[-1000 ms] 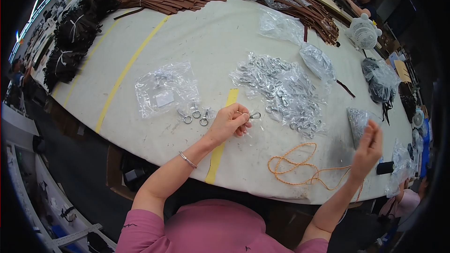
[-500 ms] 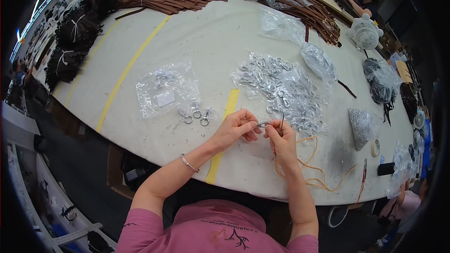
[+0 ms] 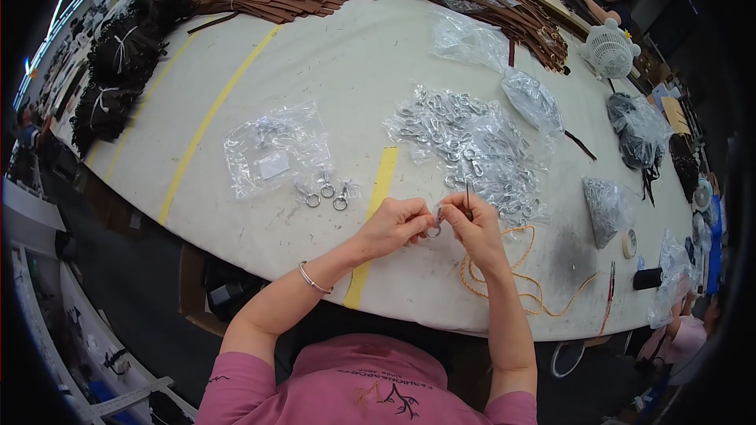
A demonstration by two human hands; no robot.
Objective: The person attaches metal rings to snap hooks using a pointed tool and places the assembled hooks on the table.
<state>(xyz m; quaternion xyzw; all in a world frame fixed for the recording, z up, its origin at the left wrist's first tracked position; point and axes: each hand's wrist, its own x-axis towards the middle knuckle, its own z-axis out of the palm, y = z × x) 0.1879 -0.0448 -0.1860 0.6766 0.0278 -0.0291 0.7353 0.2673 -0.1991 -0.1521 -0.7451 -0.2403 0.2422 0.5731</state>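
Close together over the table's front part, both hands pinch a small metal clasp with a ring [image 3: 434, 230]. My left hand [image 3: 396, 225] has its fingers closed on the clasp's left side. From the right, my right hand [image 3: 477, 228] grips the clasp between thumb and fingertips, and a thin dark tool [image 3: 468, 198] sticks up from the same hand. Behind the hands lies a large pile of clasps in clear wrappers [image 3: 465, 142]. Several ringed clasps [image 3: 326, 190] rest to the left, beside a clear plastic bag [image 3: 276, 153].
An orange cord [image 3: 535, 293] lies right of my right forearm. Farther right are a bag of metal parts [image 3: 605, 211], a tape roll [image 3: 629, 243] and a black spool [image 3: 648, 279]. Brown straps [image 3: 283, 1] lie at the back. A person [image 3: 610, 4] is at the back right.
My right hand has come in from the far right to meet my left hand, and now holds a thin dark tool. The clasp has turned, its ring now pointing down.
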